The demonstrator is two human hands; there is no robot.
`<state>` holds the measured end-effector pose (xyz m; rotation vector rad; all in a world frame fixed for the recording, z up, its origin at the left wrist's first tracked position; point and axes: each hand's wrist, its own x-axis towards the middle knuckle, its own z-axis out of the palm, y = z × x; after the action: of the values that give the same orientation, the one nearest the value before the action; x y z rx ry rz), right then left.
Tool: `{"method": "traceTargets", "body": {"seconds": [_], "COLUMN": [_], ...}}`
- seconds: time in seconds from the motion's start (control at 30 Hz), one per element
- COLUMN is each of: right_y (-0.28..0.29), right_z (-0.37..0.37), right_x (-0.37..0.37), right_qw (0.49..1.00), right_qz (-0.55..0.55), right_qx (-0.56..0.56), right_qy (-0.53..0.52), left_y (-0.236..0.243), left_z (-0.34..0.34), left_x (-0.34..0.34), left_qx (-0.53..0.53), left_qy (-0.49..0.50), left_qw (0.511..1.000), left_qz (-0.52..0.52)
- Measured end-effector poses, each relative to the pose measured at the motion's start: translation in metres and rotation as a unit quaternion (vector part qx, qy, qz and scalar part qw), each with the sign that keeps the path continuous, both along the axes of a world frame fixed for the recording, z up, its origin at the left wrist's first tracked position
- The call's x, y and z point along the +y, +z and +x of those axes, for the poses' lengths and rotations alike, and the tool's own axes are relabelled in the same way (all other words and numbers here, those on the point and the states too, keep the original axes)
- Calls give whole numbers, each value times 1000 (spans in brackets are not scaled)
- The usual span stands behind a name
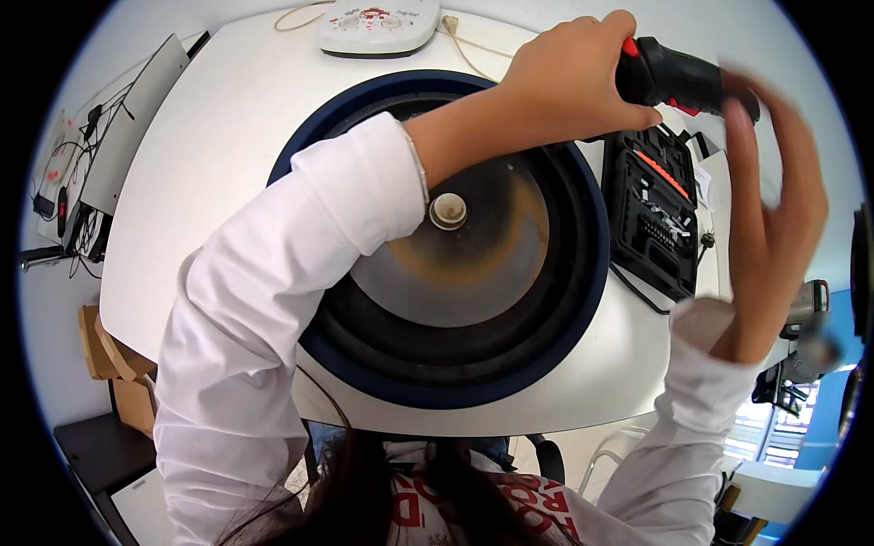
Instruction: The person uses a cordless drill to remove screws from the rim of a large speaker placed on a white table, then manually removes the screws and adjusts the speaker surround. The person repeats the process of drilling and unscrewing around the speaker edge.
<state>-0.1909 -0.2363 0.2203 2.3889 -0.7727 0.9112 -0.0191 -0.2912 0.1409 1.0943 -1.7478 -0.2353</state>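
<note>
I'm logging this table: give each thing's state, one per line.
Black-and-red tool: held
Left hand: closed around tool's end
Right hand: blurred at tool's other end, grip unclear
Tool case: open, metal pieces inside
Blue-rimmed basin: uncovered
Basin's disc: brown-stained
Knobbed white box: resting on table

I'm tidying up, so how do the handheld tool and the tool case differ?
The handheld tool is gripped by the left hand; the tool case lies open on the table. The tool is narrow and rounded; the case is broad and boxy. Both are mostly black.

1 head-worn fisheye, looking down.
</note>
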Motion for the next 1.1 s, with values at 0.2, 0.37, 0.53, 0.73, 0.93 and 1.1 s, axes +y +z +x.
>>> {"method": "traceTargets", "body": {"seconds": [0.2, 0.37, 0.53, 0.73, 0.93, 1.1], "right_y": [-16, -32, -37, -26, -31, -24], "right_z": [61, 54, 53, 68, 55, 62], "right_x": [-49, -71, -89, -91, -116, -89], "right_qw": [998, 995, 989, 938, 933, 979], "right_qz": [48, -97, -90, -108, -17, 67], "right_qx": [48, 1, -38, 5, -28, -92], "right_qy": [-8, 36, 110, 330, 357, 170], "left_y": [-17, -10, -16, 7, -16, -20], "left_z": [-9, -1, 39, 72, 46, 44], "left_x": [1, -14, -36, -69, -55, -30], "left_qx": [90, 20, 68, 58, 87, 64], "left_qy": [72, -88, -348, -583, -443, -343], "left_qw": [984, 995, 885, 627, 853, 916], "left_qz": [-134, 33, 302, 514, 262, 198]}}
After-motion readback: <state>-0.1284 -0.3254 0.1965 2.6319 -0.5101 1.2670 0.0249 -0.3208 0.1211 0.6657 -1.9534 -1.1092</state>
